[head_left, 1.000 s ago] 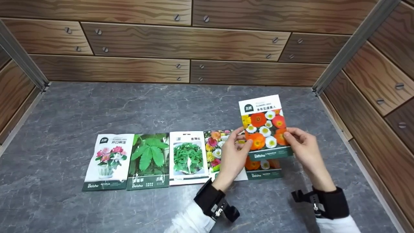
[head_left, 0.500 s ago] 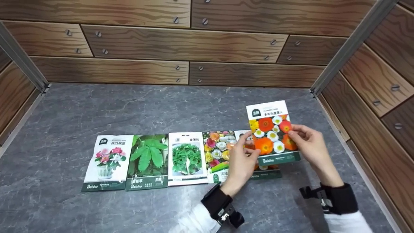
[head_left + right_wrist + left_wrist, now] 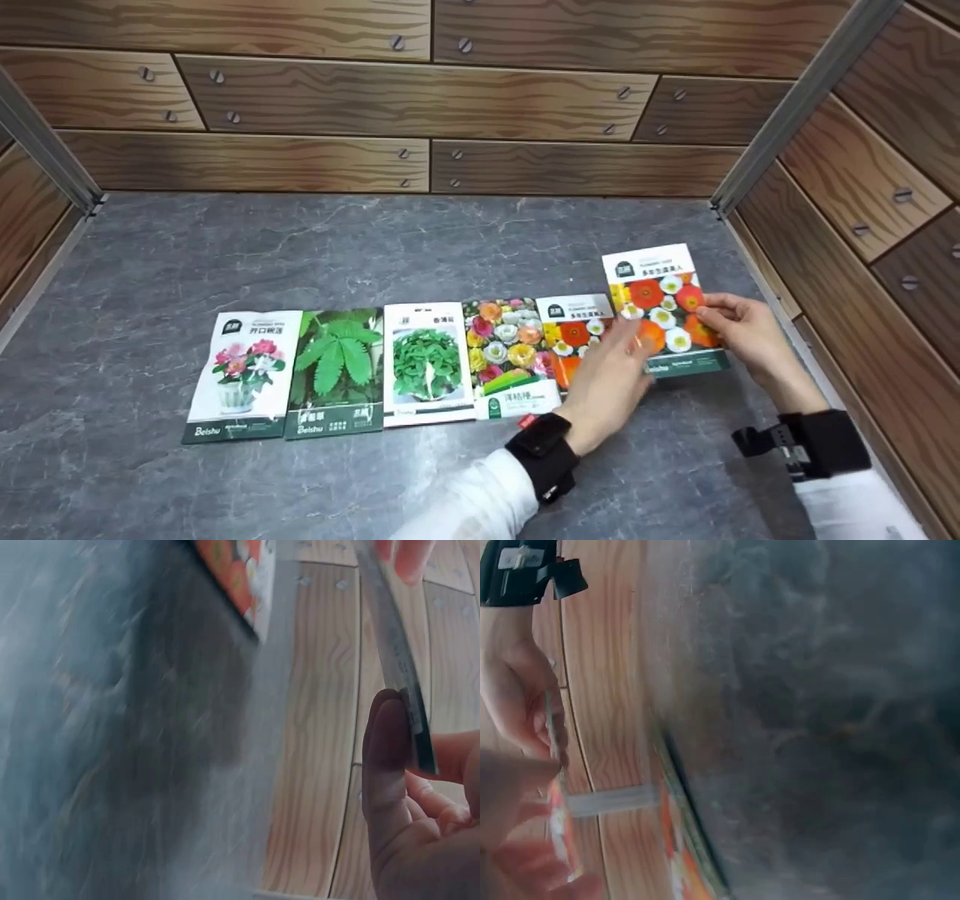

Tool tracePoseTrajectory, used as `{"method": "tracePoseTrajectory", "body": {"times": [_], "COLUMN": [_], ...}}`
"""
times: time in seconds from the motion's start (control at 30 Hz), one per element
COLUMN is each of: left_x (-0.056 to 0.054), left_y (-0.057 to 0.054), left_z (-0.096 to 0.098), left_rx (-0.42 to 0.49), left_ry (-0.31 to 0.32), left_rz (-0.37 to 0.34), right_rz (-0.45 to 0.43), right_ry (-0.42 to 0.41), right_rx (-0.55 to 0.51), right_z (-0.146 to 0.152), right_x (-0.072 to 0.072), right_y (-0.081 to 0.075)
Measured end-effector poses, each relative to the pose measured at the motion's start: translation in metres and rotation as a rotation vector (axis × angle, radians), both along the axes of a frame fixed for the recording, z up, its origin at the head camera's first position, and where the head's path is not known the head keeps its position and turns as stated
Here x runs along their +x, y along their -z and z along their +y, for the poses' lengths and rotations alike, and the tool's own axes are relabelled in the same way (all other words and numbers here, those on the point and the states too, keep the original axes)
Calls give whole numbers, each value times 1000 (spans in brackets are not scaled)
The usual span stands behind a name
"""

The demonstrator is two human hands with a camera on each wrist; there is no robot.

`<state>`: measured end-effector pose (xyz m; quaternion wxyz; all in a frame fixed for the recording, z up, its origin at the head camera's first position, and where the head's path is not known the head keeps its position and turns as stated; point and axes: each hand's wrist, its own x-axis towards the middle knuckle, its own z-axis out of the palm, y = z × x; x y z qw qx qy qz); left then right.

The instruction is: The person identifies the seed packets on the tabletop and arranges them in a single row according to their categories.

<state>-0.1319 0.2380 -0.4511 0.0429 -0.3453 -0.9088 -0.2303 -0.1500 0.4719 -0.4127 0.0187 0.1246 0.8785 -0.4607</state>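
Note:
My right hand [image 3: 750, 337] pinches the right edge of a poppy seed packet [image 3: 679, 319], thumb on the front. The packet is raised and tilted above the table; the right wrist view shows the packet [image 3: 397, 660] edge-on between thumb and fingers. My left hand [image 3: 607, 382], blurred, is at the packet's lower left with its fingers loosely extended, overlapping the edge. Beneath that hand, partly hidden, lies a second poppy packet [image 3: 574, 334] with the same print. It ends a row with a mixed-flower packet [image 3: 510, 345], a potted-herb packet [image 3: 429, 367], a green-leaf packet [image 3: 341, 360] and a pink-flower packet [image 3: 244, 367].
The packets lie on a grey marbled tabletop [image 3: 300, 487]. A wood-print panel wall [image 3: 322, 165] closes the back, and another side panel [image 3: 825, 240] rises close to the right hand. Metal corner posts stand at both back corners.
Both hands and the held poppy packet have shifted right, uncovering more of the poppy packet on the table. The left hand has turned and its fingers have loosened from the held packet's edge.

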Motion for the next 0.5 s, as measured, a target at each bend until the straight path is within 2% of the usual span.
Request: {"method": "tracePoseTrajectory", "body": {"times": [0.13,0.33,0.5], "left_x": [0,-1,2], "left_y": [1,8,12], "left_z": [11,23,30], "left_rx": [-213,-275,-313], "left_ry": [48,77,113], "left_rz": [93,184,170], "right_rz": [-39,-79,-131], "right_ry": [-12,-20,-20], "right_rx": [10,65,64], "right_z": [12,21,29], "right_x": [0,1,3], "right_y": [6,15,23]}}
